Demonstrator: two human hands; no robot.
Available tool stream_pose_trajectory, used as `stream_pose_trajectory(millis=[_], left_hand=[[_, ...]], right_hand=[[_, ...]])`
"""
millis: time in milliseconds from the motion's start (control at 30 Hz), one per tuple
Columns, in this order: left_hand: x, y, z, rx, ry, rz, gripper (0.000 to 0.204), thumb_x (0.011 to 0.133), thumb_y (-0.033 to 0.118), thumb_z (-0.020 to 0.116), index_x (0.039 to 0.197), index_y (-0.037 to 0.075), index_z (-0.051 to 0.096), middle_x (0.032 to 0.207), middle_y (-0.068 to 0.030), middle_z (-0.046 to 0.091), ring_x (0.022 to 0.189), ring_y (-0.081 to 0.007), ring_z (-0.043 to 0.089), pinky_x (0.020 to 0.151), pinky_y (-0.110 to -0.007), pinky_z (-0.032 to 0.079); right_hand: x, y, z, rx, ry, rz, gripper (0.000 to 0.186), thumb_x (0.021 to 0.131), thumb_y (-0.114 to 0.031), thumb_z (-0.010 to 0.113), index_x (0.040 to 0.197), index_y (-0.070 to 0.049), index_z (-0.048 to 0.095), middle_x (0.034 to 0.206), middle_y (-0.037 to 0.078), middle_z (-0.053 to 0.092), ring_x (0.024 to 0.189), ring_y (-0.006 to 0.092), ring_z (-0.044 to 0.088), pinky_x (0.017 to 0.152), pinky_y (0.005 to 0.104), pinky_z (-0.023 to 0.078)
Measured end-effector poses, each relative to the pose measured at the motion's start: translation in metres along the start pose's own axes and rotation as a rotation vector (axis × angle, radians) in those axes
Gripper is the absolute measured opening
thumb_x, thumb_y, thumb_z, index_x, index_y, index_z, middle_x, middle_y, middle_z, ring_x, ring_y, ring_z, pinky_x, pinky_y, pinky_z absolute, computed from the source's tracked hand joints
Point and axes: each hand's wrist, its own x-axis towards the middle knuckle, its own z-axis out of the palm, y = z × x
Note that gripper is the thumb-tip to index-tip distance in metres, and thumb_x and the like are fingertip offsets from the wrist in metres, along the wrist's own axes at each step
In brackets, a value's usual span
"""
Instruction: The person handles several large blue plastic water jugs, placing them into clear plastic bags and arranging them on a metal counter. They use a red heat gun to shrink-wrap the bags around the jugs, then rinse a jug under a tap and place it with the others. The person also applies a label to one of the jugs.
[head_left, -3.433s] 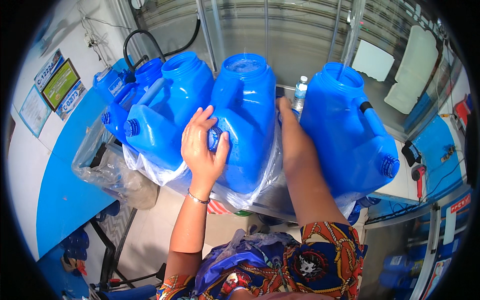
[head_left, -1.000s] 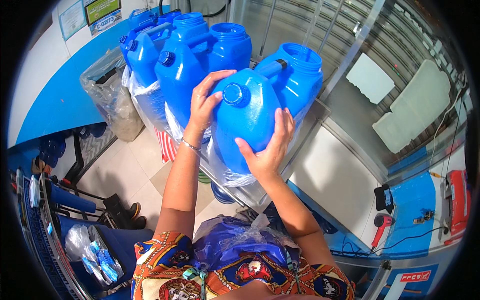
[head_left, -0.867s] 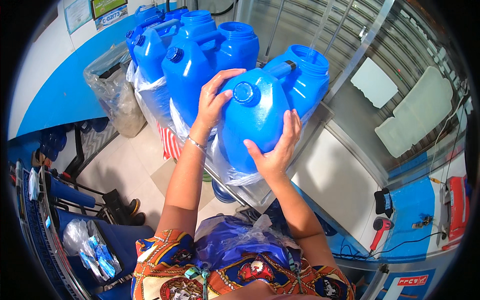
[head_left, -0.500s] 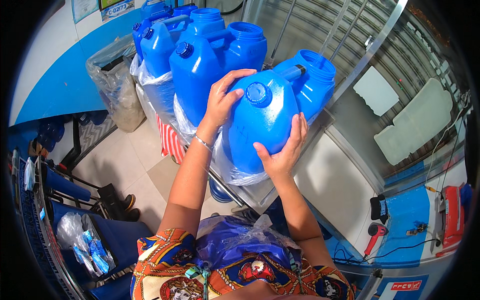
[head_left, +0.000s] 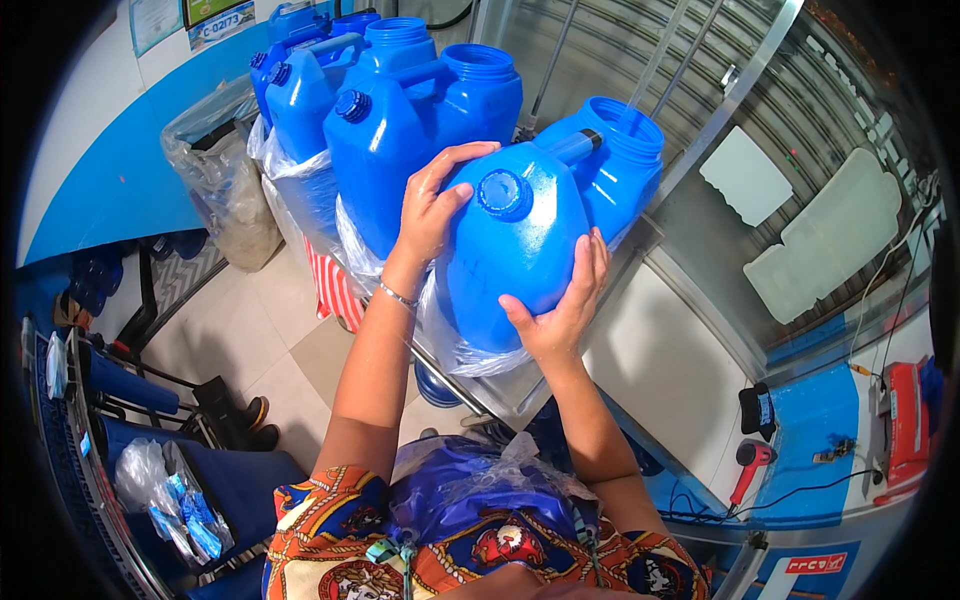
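Both my hands hold a large blue plastic jug (head_left: 520, 250) that has a small blue screw cap, a handle and a wide open neck. It rests on a steel counter (head_left: 520, 390) over clear plastic film. My left hand (head_left: 435, 205) grips its upper left shoulder by the cap. My right hand (head_left: 565, 310) presses flat on its lower right side. Two more blue jugs (head_left: 400, 130) stand close on its left, touching it.
Further blue jugs (head_left: 300, 90) line the counter toward a blue and white wall. A clear bag (head_left: 215, 190) of items stands on the floor at left. A blue chair (head_left: 190, 470) with a bag sits lower left. A red tool (head_left: 750, 465) lies at lower right.
The jug with my hands on it has shifted a little to the right in view, and my right hand has slid slightly up its side. My grip is unchanged.
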Motion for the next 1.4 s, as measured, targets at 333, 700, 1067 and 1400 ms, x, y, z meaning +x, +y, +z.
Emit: stream_pose_trajectory(millis=[333, 700, 1067, 1400], left_hand=[[-0.001, 0.0, 0.001, -0.008, 0.006, -0.019, 0.054, 0.081, 0.033, 0.055, 0.119, -0.004, 0.064, 0.125, -0.0189, 0.064, 0.119, -0.0291, 0.059, 0.105, -0.038, 0.042], [-0.012, 0.016, 0.007, 0.44, 0.199, 0.132, 0.036, 0.082, 0.018, 0.057, 0.112, 0.002, 0.067, 0.119, -0.0183, 0.062, 0.114, -0.0305, 0.057, 0.101, -0.04, 0.042], [-0.018, 0.093, 0.089, 0.864, 0.324, 0.122, 0.033, 0.075, 0.012, 0.062, 0.107, 0.005, 0.067, 0.124, -0.0162, 0.056, 0.124, -0.037, 0.047, 0.107, -0.049, 0.033], [-0.012, 0.079, 0.143, 1.447, 0.352, -0.025, 0.076, 0.069, 0.026, 0.082, 0.137, 0.015, 0.052, 0.139, -0.0173, 0.044, 0.131, -0.0385, 0.041, 0.109, -0.048, 0.035]], right_hand=[[-0.001, 0.0, -0.001, -0.001, -0.012, 0.0, 0.1, 0.078, -0.065, 0.07, 0.147, -0.004, 0.032, 0.141, 0.026, 0.04, 0.132, 0.0449, 0.038, 0.109, 0.0637, 0.024], [-0.005, 0.005, -0.004, 0.034, -0.052, 0.015, 0.099, 0.077, -0.065, 0.07, 0.15, -0.011, 0.03, 0.143, 0.025, 0.037, 0.134, 0.0448, 0.037, 0.109, 0.0648, 0.019], [-0.021, 0.053, -0.045, 0.387, -0.273, -0.111, 0.068, 0.077, -0.027, 0.076, 0.139, -0.015, 0.051, 0.146, 0.022, 0.039, 0.139, 0.0419, 0.034, 0.112, 0.0581, 0.026], [-0.137, 0.235, -0.163, 0.275, -0.767, 0.556, 0.054, 0.082, -0.012, 0.071, 0.135, -0.014, 0.055, 0.138, 0.022, 0.043, 0.127, 0.04, 0.046, 0.106, 0.0442, 0.04]])
